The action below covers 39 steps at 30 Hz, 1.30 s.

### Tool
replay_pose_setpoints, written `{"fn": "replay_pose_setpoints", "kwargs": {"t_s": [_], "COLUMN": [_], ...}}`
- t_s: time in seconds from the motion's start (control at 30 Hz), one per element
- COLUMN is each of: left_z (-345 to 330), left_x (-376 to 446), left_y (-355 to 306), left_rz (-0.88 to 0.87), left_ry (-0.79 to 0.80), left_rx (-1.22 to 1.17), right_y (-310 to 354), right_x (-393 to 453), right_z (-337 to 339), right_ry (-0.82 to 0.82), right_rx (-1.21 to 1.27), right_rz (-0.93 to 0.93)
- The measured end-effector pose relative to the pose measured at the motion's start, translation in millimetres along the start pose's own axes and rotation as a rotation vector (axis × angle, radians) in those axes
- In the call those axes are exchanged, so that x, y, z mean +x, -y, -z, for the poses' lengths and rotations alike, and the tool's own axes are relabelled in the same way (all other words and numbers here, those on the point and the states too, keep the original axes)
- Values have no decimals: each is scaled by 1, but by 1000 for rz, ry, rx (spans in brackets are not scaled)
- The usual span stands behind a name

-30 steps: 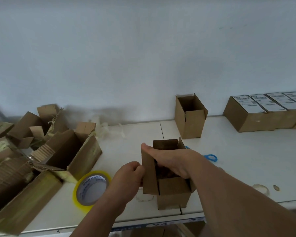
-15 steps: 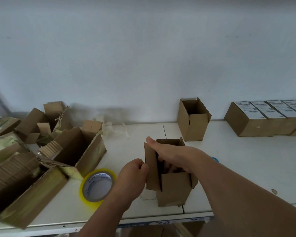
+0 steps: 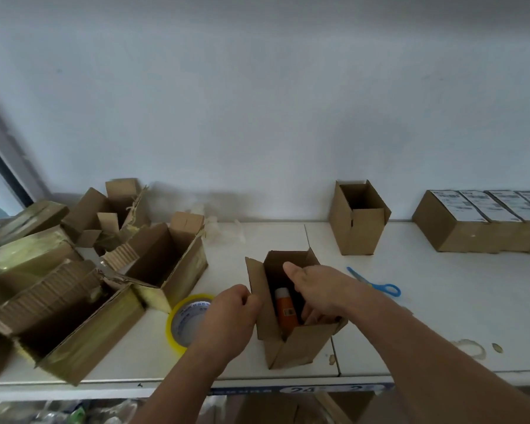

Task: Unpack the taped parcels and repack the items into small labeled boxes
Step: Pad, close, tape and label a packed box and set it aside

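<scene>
Just changed: my right hand (image 3: pixel 322 289) has sunk deeper into the small box (image 3: pixel 297 338), and an orange item (image 3: pixel 285 310) now shows inside.
Meaning: I judge the item seated; flaps come next.
Left grip: my left hand (image 3: pixel 230 319) clenched on the box's left flap.
Right grip: fingers inside; whether grasping, I cannot tell.
Table (image 3: pixel 441 316): white; tape roll (image 3: pixel 187 319) near left, torn parcels (image 3: pixel 83 295) far left, scissors (image 3: pixel 377 284) right, empty box (image 3: pixel 358 221) and labeled boxes (image 3: pixel 484 221) far right.
Room: pale bare wall (image 3: pixel 257 102).

Fingertips of the right hand (image 3: pixel 320 289) vanish inside the small box (image 3: pixel 291 341), hiding most of the orange item (image 3: pixel 285 310). The labeled boxes (image 3: pixel 484 221) run off the right edge, print blurred. The scissors (image 3: pixel 377 284) blades sit partly behind the wrist.
</scene>
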<state>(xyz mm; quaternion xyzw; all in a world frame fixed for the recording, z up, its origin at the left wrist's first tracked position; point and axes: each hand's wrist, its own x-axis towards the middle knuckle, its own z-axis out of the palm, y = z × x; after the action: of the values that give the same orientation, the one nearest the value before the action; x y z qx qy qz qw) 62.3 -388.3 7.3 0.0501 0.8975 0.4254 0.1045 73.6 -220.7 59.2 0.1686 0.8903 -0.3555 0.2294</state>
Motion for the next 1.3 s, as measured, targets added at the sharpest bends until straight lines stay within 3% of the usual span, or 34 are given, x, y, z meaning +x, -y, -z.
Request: {"fn": "replay_pose_setpoints", "kwargs": {"t_s": [0.1,0.17,0.23,0.3,0.53,0.77,0.9,1.07,1.3], "left_z": [5,6,5,2,-1,-5,-1,13,3], "left_x": [3,0,1,7,1,0,2,18,42], "left_y": [5,5,9,12,10,23,19,9,8], "left_rz": [3,-87,-357,-619,-323,-318,-264,-277,-312], "left_ry": [-57,-113,-164,-103,169,233,298,268,173], "left_rx": [42,140,341,518,537,637,611,595,649], "right_y": [-2,-4,-4,-4,-13,-38,-36,-22,-13], "right_x": [-6,-8,-9,-7,-2,17,25,42,65], "right_z": [-3,-6,-9,-9,-10,-27,-23,-19,-21], "right_ry": [67,49,38,19,-70,-320,-254,-207,-302], "right_rx": [147,161,211,259,493,262,451,398,328], "right_rz": [27,100,162,192,199,83,93,253,279]}}
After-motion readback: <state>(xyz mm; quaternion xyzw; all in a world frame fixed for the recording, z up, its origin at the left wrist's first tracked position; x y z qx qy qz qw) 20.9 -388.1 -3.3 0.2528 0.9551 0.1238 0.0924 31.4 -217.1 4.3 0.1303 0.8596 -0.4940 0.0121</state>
